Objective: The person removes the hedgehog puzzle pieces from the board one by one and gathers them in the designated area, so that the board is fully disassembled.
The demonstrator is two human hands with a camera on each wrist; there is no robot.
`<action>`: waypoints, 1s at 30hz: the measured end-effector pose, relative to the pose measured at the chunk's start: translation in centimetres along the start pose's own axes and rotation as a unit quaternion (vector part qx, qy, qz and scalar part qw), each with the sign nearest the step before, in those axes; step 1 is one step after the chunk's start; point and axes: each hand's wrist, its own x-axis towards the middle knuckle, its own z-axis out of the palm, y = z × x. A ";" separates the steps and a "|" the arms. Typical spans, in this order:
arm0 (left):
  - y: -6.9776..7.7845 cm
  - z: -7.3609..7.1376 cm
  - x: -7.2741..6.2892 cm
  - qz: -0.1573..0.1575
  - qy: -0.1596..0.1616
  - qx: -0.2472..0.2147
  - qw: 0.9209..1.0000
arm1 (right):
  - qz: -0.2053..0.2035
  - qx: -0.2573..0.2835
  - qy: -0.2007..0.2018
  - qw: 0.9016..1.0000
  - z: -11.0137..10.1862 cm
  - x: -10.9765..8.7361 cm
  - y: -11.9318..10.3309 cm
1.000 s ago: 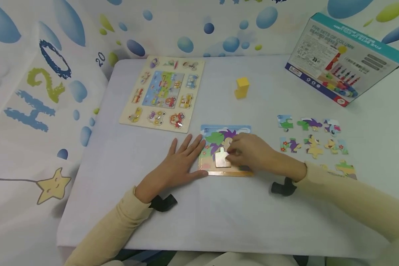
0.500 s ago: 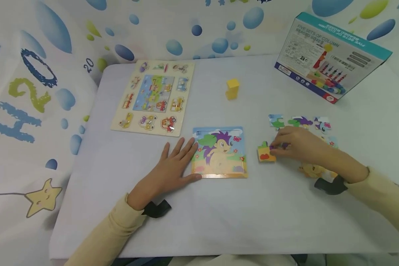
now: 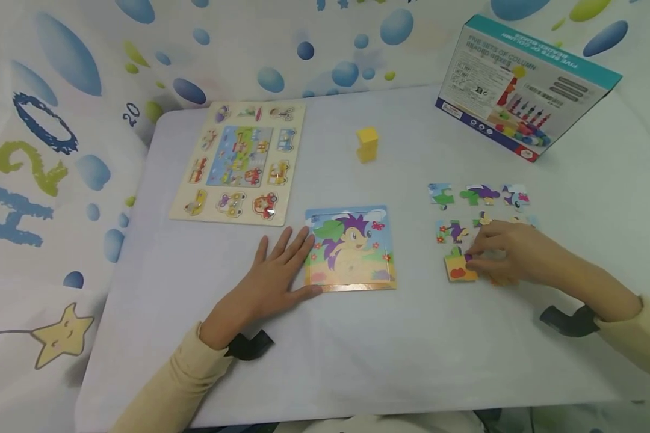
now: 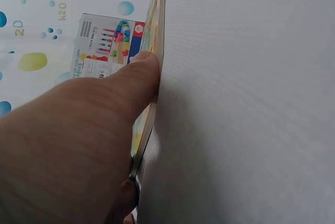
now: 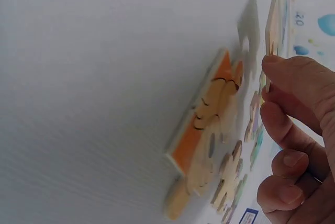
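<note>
In the head view, my left hand (image 3: 265,288) lies flat with fingers spread. Its fingertips and thumb touch the left edge of the hedgehog puzzle board (image 3: 352,249), and the left wrist view shows the thumb against that edge. My right hand (image 3: 520,252) pinches a puzzle piece (image 3: 460,269), orange with red shapes, between thumb and fingertips. Seen edge-on in the right wrist view, this thin piece (image 5: 271,30) is held above the tablecloth. An orange and tan piece (image 5: 201,124) lies below it. Loose pieces (image 3: 482,193) form rows at the right; my right hand covers some.
A larger wooden vehicle puzzle (image 3: 238,162) lies at the back left. Two yellow blocks (image 3: 367,144) stand behind the hedgehog board. A toy box (image 3: 520,90) sits at the back right. A patterned cloth (image 3: 271,48) hangs behind the white table.
My right hand has carried the puzzle piece from over the hedgehog board rightward to the loose pieces' lower row. My left hand stays at the board's edge. The head view has shifted slightly.
</note>
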 end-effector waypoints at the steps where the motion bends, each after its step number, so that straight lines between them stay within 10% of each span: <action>1: -0.1 0.0 -0.1 -0.001 -0.001 0.000 1.000 | -0.012 0.003 0.011 1.000 0.3 0.0 0.1; 9: -0.5 0.1 -0.5 -0.007 0.009 0.005 1.000 | -0.073 0.020 0.065 0.995 1.9 0.3 0.1; 30: -0.7 0.4 -0.5 -0.003 0.003 -0.011 1.000 | -0.053 0.009 0.082 0.995 2.7 0.0 -0.3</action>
